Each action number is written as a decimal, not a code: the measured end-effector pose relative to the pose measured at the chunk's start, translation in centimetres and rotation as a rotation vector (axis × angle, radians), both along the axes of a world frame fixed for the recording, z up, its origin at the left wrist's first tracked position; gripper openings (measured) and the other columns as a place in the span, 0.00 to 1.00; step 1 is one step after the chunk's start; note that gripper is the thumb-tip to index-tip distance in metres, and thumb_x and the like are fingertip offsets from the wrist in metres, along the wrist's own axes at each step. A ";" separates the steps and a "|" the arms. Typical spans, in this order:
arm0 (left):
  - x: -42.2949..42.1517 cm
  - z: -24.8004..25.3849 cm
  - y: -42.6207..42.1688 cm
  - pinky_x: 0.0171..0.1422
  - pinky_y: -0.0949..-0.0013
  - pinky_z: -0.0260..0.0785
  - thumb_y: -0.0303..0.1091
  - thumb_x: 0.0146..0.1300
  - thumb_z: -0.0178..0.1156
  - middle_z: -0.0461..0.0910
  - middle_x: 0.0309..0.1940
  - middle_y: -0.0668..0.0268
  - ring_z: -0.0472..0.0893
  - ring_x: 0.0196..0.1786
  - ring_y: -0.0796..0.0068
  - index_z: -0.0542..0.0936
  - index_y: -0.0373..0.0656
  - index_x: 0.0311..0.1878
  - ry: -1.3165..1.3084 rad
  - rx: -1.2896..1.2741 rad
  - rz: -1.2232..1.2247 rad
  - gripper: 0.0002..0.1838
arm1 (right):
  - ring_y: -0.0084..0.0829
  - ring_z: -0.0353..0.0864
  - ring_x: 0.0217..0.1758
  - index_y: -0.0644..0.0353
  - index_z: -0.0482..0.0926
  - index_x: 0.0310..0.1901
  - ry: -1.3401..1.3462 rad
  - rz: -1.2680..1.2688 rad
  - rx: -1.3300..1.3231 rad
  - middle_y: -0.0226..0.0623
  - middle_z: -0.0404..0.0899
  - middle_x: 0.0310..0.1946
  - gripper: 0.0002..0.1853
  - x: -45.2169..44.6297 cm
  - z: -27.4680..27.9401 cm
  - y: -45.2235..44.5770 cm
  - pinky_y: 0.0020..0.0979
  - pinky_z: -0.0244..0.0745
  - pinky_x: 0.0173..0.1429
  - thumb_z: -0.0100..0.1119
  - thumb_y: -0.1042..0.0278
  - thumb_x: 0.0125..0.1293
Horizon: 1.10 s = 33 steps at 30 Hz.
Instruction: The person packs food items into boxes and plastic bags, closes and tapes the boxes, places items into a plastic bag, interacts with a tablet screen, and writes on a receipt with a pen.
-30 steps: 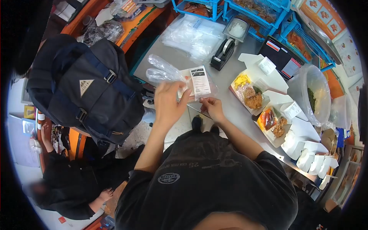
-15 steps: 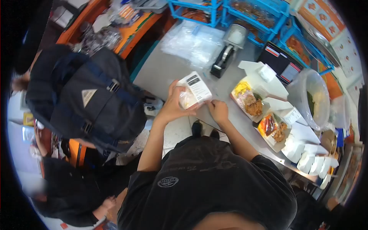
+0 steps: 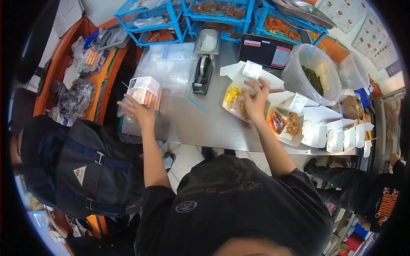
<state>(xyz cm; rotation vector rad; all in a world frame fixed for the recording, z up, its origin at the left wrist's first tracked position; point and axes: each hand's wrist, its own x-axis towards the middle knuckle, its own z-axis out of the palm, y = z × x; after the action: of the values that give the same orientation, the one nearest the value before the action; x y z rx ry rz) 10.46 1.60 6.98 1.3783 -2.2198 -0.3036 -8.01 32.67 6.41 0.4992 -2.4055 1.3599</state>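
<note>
Near the left end of the metal counter stands a small white food box (image 3: pixel 147 85) in clear plastic, a printed label on its top. My left hand (image 3: pixel 140 112) is at its near side with fingers spread; whether they touch it I cannot tell. My right hand (image 3: pixel 255 100) reaches over an open white food box (image 3: pixel 234 112), its fingers apart. Yellow food (image 3: pixel 233 96) shows in that box, and my hand covers part of the contents. A paper slip (image 3: pixel 252 69) sits on its raised lid. Beside it another open box (image 3: pixel 284 135) holds fried pieces and a red-orange packet.
Clear plastic bags (image 3: pixel 164 64), a tape dispenser (image 3: pixel 202 76) and a blue straw (image 3: pixel 198 105) lie on the counter (image 3: pixel 179 128). Behind are blue baskets (image 3: pixel 218 19), a tablet (image 3: pixel 265 50) and a clear tub (image 3: pixel 314 72). A person with a backpack (image 3: pixel 85 166) stands at left.
The labelled box, held up in my left hand before, is now down on the counter's left side. My right hand has moved right to the open food box. My view has turned.
</note>
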 end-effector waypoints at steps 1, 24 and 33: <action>-0.4 1.5 1.6 0.72 0.36 0.41 0.56 0.51 0.69 0.22 0.72 0.36 0.38 0.72 0.23 0.38 0.40 0.76 -0.052 -0.004 0.031 0.62 | 0.41 0.68 0.60 0.59 0.80 0.47 -0.088 0.083 -0.077 0.45 0.71 0.53 0.16 -0.5 0.6 0.0 0.41 0.61 0.64 0.64 0.69 0.56; 5.8 -9.2 14.0 0.72 0.49 0.47 0.43 0.58 0.63 0.68 0.65 0.59 0.64 0.68 0.57 0.75 0.43 0.58 -0.006 0.037 -0.709 0.26 | 0.47 0.79 0.30 0.66 0.75 0.37 0.021 0.696 0.561 0.47 0.77 0.32 0.09 4.6 -8.9 -10.4 0.41 0.75 0.37 0.58 0.74 0.54; 2.4 -9.3 12.8 0.75 0.48 0.43 0.43 0.55 0.66 0.70 0.64 0.61 0.64 0.69 0.60 0.57 0.42 0.71 0.060 0.259 -0.829 0.43 | 0.19 0.66 0.20 0.59 0.72 0.31 -0.939 0.749 -0.372 0.30 0.71 0.21 0.17 5.8 -7.1 -5.2 0.23 0.60 0.24 0.41 0.55 0.70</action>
<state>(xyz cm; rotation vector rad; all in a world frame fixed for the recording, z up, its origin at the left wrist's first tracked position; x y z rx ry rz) 12.83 14.36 -2.32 0.4613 -2.6587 -0.9218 -2.19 27.48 -0.72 0.8391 -2.5771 2.8153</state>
